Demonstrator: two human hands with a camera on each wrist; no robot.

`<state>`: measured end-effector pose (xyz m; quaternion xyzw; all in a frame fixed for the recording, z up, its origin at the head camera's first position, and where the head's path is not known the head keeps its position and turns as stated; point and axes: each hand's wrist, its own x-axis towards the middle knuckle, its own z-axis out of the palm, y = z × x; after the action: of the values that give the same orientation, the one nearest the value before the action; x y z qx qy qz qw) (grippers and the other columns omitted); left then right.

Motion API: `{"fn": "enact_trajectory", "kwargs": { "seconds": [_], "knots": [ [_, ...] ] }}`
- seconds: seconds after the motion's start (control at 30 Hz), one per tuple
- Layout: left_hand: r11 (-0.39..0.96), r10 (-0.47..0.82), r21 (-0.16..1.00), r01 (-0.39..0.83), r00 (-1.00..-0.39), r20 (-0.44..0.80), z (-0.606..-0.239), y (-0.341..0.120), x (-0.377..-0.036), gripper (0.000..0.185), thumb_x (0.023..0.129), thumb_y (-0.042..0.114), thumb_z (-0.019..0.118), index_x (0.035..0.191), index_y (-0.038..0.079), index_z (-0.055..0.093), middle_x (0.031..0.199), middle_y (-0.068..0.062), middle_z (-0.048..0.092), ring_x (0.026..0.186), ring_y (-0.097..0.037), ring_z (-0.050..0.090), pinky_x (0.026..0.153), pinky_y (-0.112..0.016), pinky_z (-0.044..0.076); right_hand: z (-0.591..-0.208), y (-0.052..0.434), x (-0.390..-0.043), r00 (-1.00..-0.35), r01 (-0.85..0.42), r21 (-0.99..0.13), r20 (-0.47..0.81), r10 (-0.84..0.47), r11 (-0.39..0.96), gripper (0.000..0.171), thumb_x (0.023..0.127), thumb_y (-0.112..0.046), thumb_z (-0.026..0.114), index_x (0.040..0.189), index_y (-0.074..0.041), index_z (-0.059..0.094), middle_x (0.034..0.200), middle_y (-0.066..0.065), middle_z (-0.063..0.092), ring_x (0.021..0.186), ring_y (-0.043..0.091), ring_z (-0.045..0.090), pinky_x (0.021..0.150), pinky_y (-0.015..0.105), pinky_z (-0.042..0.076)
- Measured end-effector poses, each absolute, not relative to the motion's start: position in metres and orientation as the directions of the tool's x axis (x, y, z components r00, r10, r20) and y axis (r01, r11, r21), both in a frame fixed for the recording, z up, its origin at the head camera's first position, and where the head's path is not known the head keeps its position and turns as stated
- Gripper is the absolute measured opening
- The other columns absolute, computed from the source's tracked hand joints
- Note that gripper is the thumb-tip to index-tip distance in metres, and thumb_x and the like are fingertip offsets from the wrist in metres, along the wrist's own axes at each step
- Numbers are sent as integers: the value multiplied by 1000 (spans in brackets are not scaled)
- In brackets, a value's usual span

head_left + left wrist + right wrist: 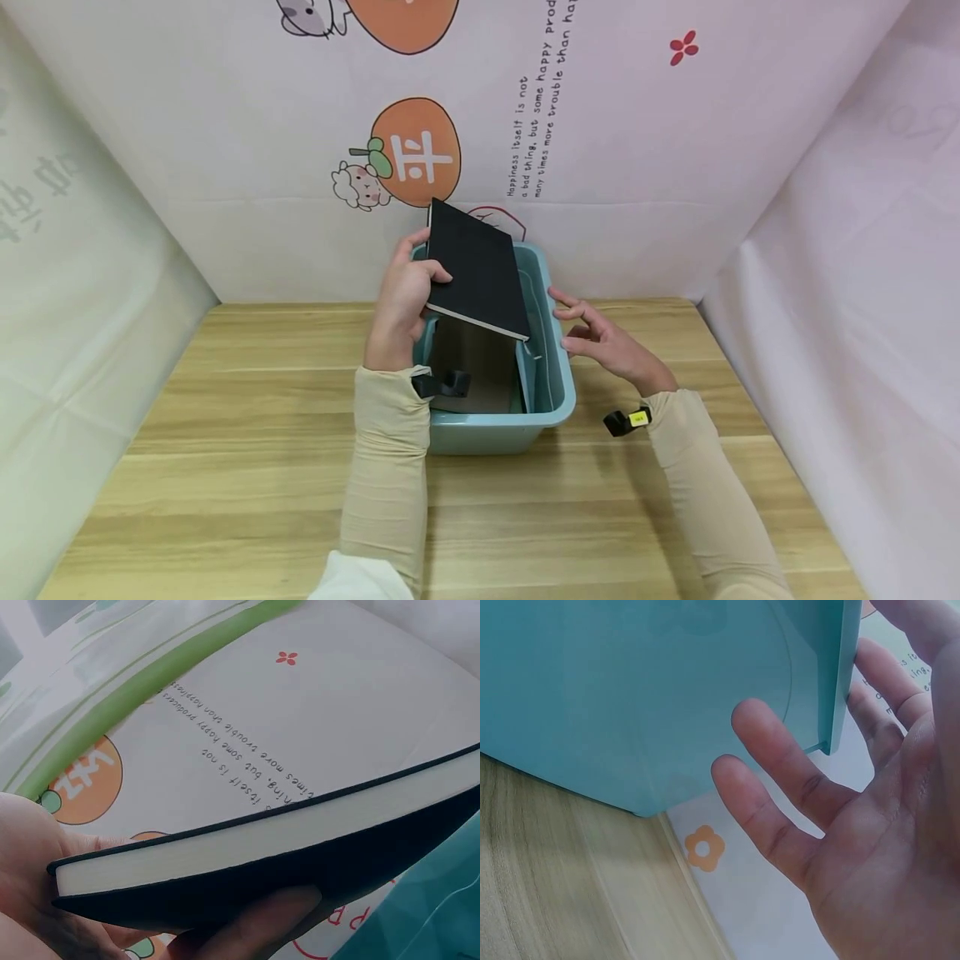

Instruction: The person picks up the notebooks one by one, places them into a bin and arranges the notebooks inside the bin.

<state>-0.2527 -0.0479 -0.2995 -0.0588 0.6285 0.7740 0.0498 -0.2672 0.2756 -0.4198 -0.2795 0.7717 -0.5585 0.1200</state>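
Observation:
A black hardcover notebook (480, 271) with pale page edges is tilted above a teal plastic bin (487, 437). My left hand (405, 292) grips it by its left edge, thumb on the upper cover and fingers beneath. In the left wrist view the notebook (247, 844) shows its thick cream page block between dark covers. My right hand (607, 337) is at the bin's right rim with fingers spread. Fingertips meet the bin's outer side in the right wrist view, where the palm (885, 847) faces the camera. Inside the bin, a dark flat item (480, 367) lies partly hidden under the notebook.
The bin stands on a wood-grain table (247, 433), close to the printed white cloth (615, 167) at the back. White cloth sides rise at left and right. A thin flat item (527, 379) leans along the bin's inner right side.

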Motion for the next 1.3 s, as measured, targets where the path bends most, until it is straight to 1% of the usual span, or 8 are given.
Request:
{"fn": "enact_trajectory", "kwargs": {
  "seconds": [0.13, 0.27, 0.53, 0.6, 0.77, 1.0, 1.17, 1.3],
  "knots": [
    [-177, 12, 971, -163, -987, -163, -299, -46, -255, 75, 89, -4, 49, 154, 30, 38, 143, -17, 51, 92, -21, 69, 69, -27, 59, -417, 275, -266, -822, -287, -932, 120, -556, 223, 36, 103, -12, 59, 137, -8, 46, 173, -9, 16, 121, 36, 58, 90, 28, 56],
    [-131, 14, 976, -176, -984, -176, -299, -46, -253, 75, 89, -3, 49, 155, 31, 36, 146, -16, 50, 102, -25, 68, 76, -29, 57, -418, 274, -267, -823, -288, -932, 122, -555, 222, 36, 103, -11, 60, 136, -9, 47, 172, -10, 17, 124, 33, 57, 90, 29, 56],
    [5, 15, 989, -147, -989, -147, -302, -45, -252, 76, 85, -3, 50, 155, 24, 37, 157, -13, 40, 120, -29, 57, 99, -37, 47, -420, 273, -268, -817, -300, -931, 140, -559, 207, 35, 103, -11, 59, 136, -9, 47, 173, -7, 16, 119, 39, 57, 89, 29, 56],
    [21, 30, 989, -144, -989, -145, -303, -43, -252, 76, 86, -2, 50, 155, 24, 36, 158, -12, 37, 120, -29, 57, 99, -37, 47, -421, 273, -267, -823, -292, -935, 138, -551, 201, 34, 103, -11, 59, 135, -10, 48, 172, -8, 17, 120, 40, 56, 89, 28, 54],
    [34, 66, 983, -178, -981, -180, -305, -41, -252, 76, 88, -2, 49, 157, 24, 31, 149, -17, 48, 106, -31, 66, 85, -35, 53, -422, 274, -267, -829, -284, -940, 142, -541, 188, 32, 103, -10, 58, 134, -10, 48, 172, -9, 17, 123, 40, 54, 90, 28, 53],
    [47, 121, 974, -224, -966, -228, -308, -38, -252, 76, 94, 0, 47, 161, 22, 21, 150, -20, 46, 113, -33, 67, 94, -45, 59, -424, 274, -267, -829, -285, -939, 140, -542, 194, 33, 104, -12, 57, 136, -11, 48, 173, -7, 16, 116, 33, 60, 89, 27, 55],
    [69, 161, 962, -264, -949, -272, -310, -36, -251, 74, 98, 3, 45, 163, 20, 14, 151, -22, 43, 116, -39, 68, 91, -50, 60, -426, 274, -268, -819, -286, -941, 143, -556, 179, 35, 105, -13, 55, 139, -8, 46, 174, -3, 13, 112, 26, 63, 89, 28, 56],
    [97, 182, 957, -275, -940, -289, -311, -33, -250, 72, 101, 4, 43, 164, 17, 9, 157, -22, 34, 116, -41, 67, 91, -52, 60, -426, 274, -269, -823, -280, -942, 136, -552, 185, 35, 106, -13, 55, 139, -9, 46, 173, -6, 14, 113, 25, 63, 90, 28, 56]
  ]
}}
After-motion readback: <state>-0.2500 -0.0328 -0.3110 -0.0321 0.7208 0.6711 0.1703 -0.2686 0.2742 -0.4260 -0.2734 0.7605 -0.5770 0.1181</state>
